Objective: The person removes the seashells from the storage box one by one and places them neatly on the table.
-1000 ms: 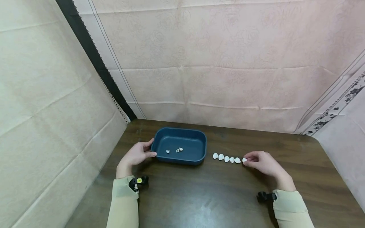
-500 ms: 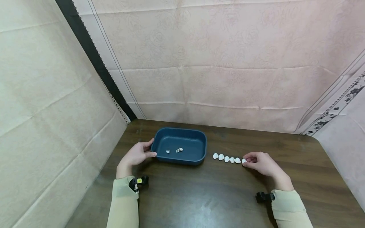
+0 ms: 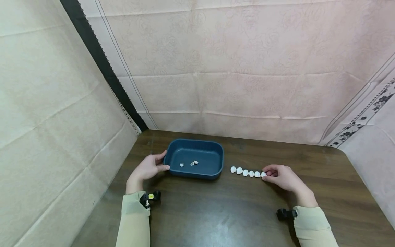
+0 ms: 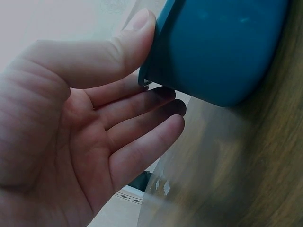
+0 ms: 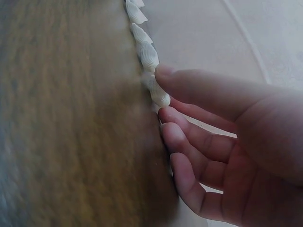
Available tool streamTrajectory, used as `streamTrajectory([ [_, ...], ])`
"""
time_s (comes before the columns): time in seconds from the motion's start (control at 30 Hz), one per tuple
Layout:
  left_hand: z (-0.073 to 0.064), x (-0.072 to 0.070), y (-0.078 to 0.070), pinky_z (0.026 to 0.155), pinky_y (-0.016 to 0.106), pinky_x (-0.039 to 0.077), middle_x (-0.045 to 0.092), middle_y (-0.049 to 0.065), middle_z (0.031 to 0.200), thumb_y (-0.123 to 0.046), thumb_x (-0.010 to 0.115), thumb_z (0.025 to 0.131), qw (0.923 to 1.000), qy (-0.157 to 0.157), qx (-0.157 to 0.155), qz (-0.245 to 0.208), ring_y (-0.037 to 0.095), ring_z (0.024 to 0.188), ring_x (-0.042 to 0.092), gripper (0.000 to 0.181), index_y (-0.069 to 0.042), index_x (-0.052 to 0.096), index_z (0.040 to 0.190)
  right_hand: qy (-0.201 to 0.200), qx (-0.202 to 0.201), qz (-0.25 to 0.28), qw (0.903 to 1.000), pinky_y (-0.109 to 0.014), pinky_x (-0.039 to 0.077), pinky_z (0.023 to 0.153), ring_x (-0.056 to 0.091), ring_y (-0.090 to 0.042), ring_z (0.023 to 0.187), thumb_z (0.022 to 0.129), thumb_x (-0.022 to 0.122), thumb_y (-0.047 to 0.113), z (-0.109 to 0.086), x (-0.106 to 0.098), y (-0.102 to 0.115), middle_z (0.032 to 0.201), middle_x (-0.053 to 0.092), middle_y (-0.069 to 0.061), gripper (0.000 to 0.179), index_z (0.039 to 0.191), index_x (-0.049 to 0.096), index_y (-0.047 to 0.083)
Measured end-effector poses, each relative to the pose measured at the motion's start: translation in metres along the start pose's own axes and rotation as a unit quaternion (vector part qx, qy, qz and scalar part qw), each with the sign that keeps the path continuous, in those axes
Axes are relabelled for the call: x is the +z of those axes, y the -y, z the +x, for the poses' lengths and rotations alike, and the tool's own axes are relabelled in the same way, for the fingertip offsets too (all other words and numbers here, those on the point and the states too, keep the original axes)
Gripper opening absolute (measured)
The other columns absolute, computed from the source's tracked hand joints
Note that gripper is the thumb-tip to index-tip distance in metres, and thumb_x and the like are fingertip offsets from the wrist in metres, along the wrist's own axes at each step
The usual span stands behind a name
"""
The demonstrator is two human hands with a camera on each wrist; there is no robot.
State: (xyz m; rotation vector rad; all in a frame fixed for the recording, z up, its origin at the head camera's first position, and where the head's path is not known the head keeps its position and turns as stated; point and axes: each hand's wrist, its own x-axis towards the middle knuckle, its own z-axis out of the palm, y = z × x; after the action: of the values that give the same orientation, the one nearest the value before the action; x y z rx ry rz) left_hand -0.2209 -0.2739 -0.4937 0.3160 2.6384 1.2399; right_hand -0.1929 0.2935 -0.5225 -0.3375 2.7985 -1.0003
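Right at the near-right end of a row, one white shell (image 3: 263, 174) rests on the table (image 3: 197, 206), pinched between the thumb and fingers of the right hand (image 3: 285, 176). Five shells (image 3: 245, 173) run leftward from it in a line toward the blue tub (image 3: 197, 174), which stands apart on the same table. Three small shells (image 3: 196, 162) lie inside. The left hand (image 3: 148, 167) grips the tub's left end, thumb on the rim, its lower fingers loosely extended. Pale cloth (image 3: 231, 92) hangs behind.
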Motion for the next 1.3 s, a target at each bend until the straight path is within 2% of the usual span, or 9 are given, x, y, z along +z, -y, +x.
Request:
streamTrajectory([
  [0.3, 0.0, 0.0, 0.0, 0.115, 0.054, 0.046, 0.041, 0.012, 0.167, -0.019, 0.076, 0.102, 1.0, -0.001, -0.005, -0.001, 0.034, 0.142, 0.055, 0.074, -0.007, 0.039, 0.165, 0.007, -0.002, 0.018, 0.9998, -0.03, 0.055, 0.078, 0.066, -0.015, 0.088, 0.091, 0.088, 0.026, -0.001, -0.002, 0.0, 0.095, 0.071, 0.002, 0.033, 0.117, 0.077, 0.008],
  [0.57, -0.002, 0.001, 0.0, 0.115, 0.054, 0.046, 0.04, 0.011, 0.168, -0.019, 0.076, 0.102, 0.9999, 0.002, -0.007, -0.008, 0.034, 0.143, 0.054, 0.075, -0.007, 0.038, 0.165, 0.021, 0.005, 0.03, 0.9993, -0.03, 0.056, 0.08, 0.069, -0.017, 0.093, 0.089, 0.09, 0.026, -0.005, -0.006, -0.003, 0.102, 0.073, 0.0, 0.041, 0.123, 0.076, 0.007],
  [0.87, -0.002, 0.0, 0.002, 0.114, 0.054, 0.047, 0.043, 0.013, 0.166, -0.019, 0.077, 0.102, 0.9999, 0.003, -0.003, -0.012, 0.034, 0.142, 0.056, 0.075, -0.007, 0.039, 0.165, 0.02, -0.006, 0.049, 0.9986, -0.028, 0.057, 0.083, 0.071, -0.018, 0.098, 0.093, 0.086, 0.026, -0.006, -0.01, 0.0, 0.109, 0.075, -0.003, 0.042, 0.129, 0.074, 0.006],
  [1.1, -0.003, 0.0, 0.001, 0.115, 0.054, 0.047, 0.043, 0.012, 0.167, -0.018, 0.076, 0.102, 0.9999, 0.001, -0.006, -0.01, 0.033, 0.142, 0.056, 0.074, -0.007, 0.039, 0.165, -0.017, -0.025, 0.082, 0.9961, -0.027, 0.058, 0.085, 0.073, -0.023, 0.106, 0.098, 0.082, 0.025, -0.004, -0.016, 0.016, 0.12, 0.076, -0.011, 0.045, 0.136, 0.07, 0.004],
  [1.3, -0.001, -0.001, -0.001, 0.115, 0.053, 0.047, 0.044, 0.011, 0.166, -0.02, 0.077, 0.101, 1.0, 0.001, -0.005, -0.005, 0.033, 0.141, 0.057, 0.075, -0.008, 0.039, 0.165, -0.034, -0.051, 0.098, 0.9933, -0.027, 0.058, 0.084, 0.072, -0.022, 0.107, 0.1, 0.079, 0.027, 0.006, -0.009, 0.047, 0.119, 0.078, -0.009, 0.041, 0.135, 0.071, 0.007],
])
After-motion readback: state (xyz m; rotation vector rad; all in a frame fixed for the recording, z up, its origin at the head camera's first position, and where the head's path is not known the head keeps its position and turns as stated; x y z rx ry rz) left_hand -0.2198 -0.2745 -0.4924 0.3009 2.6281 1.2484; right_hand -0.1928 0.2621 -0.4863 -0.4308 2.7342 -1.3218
